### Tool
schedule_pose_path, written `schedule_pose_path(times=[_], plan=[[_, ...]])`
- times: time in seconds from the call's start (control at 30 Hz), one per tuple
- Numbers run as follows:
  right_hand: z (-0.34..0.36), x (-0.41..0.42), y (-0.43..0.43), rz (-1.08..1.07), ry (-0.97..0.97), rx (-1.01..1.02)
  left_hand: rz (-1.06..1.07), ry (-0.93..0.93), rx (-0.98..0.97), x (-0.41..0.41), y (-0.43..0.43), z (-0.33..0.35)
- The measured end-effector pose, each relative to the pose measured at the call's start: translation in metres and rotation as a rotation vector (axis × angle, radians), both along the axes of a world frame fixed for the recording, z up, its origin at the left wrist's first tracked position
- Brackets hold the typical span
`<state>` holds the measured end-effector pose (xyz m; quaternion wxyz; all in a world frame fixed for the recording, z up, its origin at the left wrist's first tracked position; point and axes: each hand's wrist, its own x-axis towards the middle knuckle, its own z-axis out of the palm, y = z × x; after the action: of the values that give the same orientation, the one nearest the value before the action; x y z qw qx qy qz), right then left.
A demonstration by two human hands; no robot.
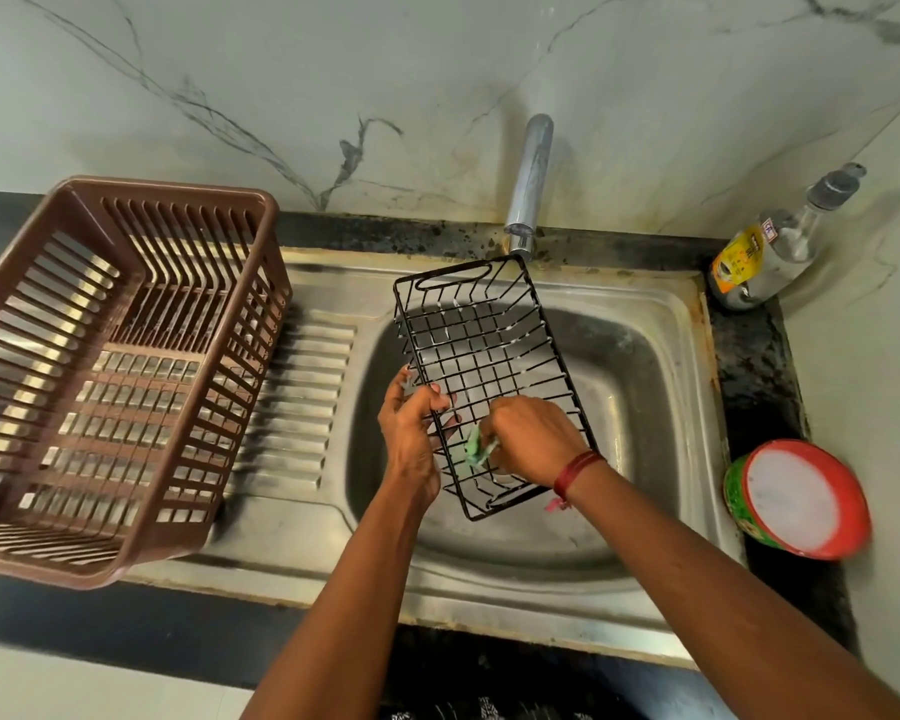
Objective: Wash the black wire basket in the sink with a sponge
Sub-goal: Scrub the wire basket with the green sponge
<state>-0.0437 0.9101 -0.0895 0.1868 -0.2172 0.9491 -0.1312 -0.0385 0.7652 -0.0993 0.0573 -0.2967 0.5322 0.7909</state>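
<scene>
Right hand (533,441): fingers curled round a small green sponge (476,449), pressing it on the wires at the near end of the rectangular black wire basket (484,356). Red thread band (575,472) on that wrist. Left hand (411,428): fingers hooked through and gripping the basket's left side, thumb outside the rim.

Basket is held tilted over the bowl of the stainless steel sink (645,387), with the far handle end raised just under the chrome tap (531,174) and the near end lower. Can't tell if it touches the sink floor. White suds on several far wires. No water seen running.

Step, by my read: scrubbing the near-end grid. To do it well:
- work the sponge along each wire both ways, not just across the tops
- get into the crossings and the corner bends
- left hand should brace firmly so the frame doesn't twist
- turn the basket to reach the underside and side walls

The sponge is small, so snagging on wire ends is likely.

Around: brown slatted plastic crate (126,356) on the drainboard at left; clear pump bottle (780,246) and a red-rimmed tub of white paste (801,498) on the dark table (759,366) at right.
</scene>
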Motion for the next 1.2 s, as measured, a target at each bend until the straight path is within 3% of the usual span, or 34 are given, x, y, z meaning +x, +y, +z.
schedule_pose_path(times=[0.17,0.33,0.5,0.63,0.73,0.9,1.1,1.2], plan=[[0.004,-0.001,0.001,-0.011,0.065,0.238,0.034,0.030,0.022,-0.002,-0.003,-0.001],[0.001,0.007,-0.025,0.097,-0.057,0.054,0.086,0.042,0.009,-0.005,-0.001,-0.004],[0.008,0.010,-0.034,0.245,-0.065,0.006,0.085,0.021,-0.006,-0.010,-0.005,-0.005],[0.002,0.008,-0.012,0.317,-0.069,0.135,0.028,0.004,-0.119,-0.007,-0.006,-0.006],[-0.004,0.005,0.012,0.201,-0.110,0.129,0.002,-0.015,-0.149,-0.007,-0.006,-0.006],[-0.004,0.028,0.020,-0.166,-0.181,-0.343,0.022,-0.155,-0.139,-0.003,-0.008,-0.010],[-0.011,0.048,0.009,-0.297,-0.029,-0.444,0.015,-0.323,0.016,0.003,-0.010,-0.013],[-0.001,0.038,0.006,-0.308,0.057,-0.456,-0.086,-0.374,0.039,0.005,-0.013,-0.017]])
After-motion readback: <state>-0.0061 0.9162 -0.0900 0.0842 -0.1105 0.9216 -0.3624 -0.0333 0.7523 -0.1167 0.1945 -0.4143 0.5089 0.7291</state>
